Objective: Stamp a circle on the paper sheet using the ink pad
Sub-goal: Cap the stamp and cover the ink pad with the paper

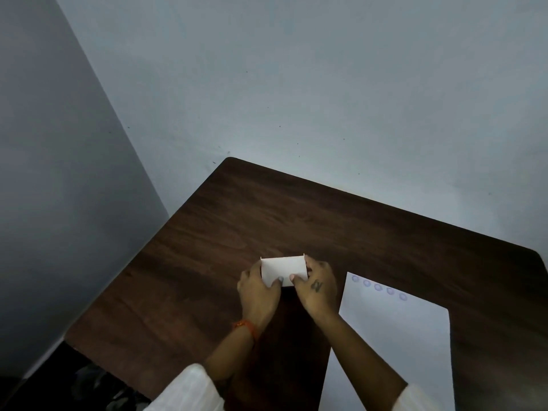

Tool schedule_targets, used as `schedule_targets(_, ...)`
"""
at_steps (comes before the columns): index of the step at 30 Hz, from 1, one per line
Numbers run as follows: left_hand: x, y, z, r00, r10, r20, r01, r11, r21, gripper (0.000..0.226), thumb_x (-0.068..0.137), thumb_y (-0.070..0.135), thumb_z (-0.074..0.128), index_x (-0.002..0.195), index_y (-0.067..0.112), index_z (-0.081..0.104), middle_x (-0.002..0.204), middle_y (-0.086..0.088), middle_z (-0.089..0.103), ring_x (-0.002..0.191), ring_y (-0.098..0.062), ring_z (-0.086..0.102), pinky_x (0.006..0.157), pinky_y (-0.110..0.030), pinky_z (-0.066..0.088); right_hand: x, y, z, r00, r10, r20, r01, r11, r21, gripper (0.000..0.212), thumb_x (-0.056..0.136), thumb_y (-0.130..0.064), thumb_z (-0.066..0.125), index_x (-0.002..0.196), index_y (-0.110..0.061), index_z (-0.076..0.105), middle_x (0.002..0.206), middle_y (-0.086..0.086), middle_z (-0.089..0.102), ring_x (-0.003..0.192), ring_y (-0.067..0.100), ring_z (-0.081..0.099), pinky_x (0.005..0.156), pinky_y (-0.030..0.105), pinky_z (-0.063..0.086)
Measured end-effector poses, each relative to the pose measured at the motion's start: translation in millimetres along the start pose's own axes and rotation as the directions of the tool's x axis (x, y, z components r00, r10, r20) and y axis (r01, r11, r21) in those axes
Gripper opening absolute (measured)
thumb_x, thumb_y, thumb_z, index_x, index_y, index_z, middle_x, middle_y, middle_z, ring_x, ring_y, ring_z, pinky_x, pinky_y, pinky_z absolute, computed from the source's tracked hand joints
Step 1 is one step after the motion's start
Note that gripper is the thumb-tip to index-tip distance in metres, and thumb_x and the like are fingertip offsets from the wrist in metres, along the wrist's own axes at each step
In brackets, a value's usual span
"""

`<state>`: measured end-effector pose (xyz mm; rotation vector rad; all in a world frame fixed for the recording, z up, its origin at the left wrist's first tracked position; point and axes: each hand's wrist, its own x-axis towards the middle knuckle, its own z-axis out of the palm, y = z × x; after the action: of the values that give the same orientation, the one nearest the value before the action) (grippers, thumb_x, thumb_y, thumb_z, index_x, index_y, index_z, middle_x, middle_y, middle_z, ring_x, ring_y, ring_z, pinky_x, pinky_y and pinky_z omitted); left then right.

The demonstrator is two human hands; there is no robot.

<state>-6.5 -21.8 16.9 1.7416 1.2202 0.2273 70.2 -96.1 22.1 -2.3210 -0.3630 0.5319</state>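
A small white rectangular box, likely the ink pad case, rests on the dark wooden table. My left hand grips its left end and my right hand grips its right end, thumbs pressed on its near edge. The white paper sheet lies to the right of my hands, with a row of several faint purple stamped circles along its far edge. No stamp is visible.
The table stands in a corner, with grey walls behind it and to the left. Its left edge drops to a dark floor. Bare wood surrounds the box.
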Motion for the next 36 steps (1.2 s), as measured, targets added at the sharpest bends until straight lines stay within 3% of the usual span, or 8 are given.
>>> schedule_targets(6,2,-11,14,0.996,-0.091,0.013,0.090,0.994,0.056,0.062,0.083,0.020,0.064,0.138,0.013,0.035,0.141,-0.016,0.039,0.132,-0.033,0.033,0.109,-0.044,0.032,6,12,13,0.995,0.064,0.081,-0.064,0.998,-0.001,0.054,0.082,-0.023,0.066,0.132,-0.016,0.046,0.133,0.010,0.054,0.122,0.027,0.051,0.105,0.039,0.044)
schedule_targets(15,-4,-18,23,0.997,-0.070,-0.031,0.072,0.996,0.046,0.063,0.081,0.019,0.065,0.137,0.014,0.036,0.136,-0.016,0.040,0.128,-0.034,0.032,0.107,-0.045,0.032,2,16,23,0.994,0.066,0.090,-0.063,0.997,-0.035,0.062,0.084,-0.024,0.063,0.139,-0.018,0.034,0.140,0.007,0.047,0.126,0.025,0.048,0.108,0.039,0.042)
schedule_targets(36,2,-27,15,0.998,-0.057,-0.015,0.058,0.998,0.040,0.049,0.084,0.013,0.062,0.130,0.013,0.047,0.133,-0.013,0.048,0.123,-0.030,0.046,0.106,-0.045,0.040,4,18,19,0.996,0.056,0.076,-0.050,0.995,-0.081,0.050,0.084,-0.016,0.064,0.131,-0.014,0.048,0.133,0.010,0.054,0.122,0.027,0.052,0.102,0.037,0.046)
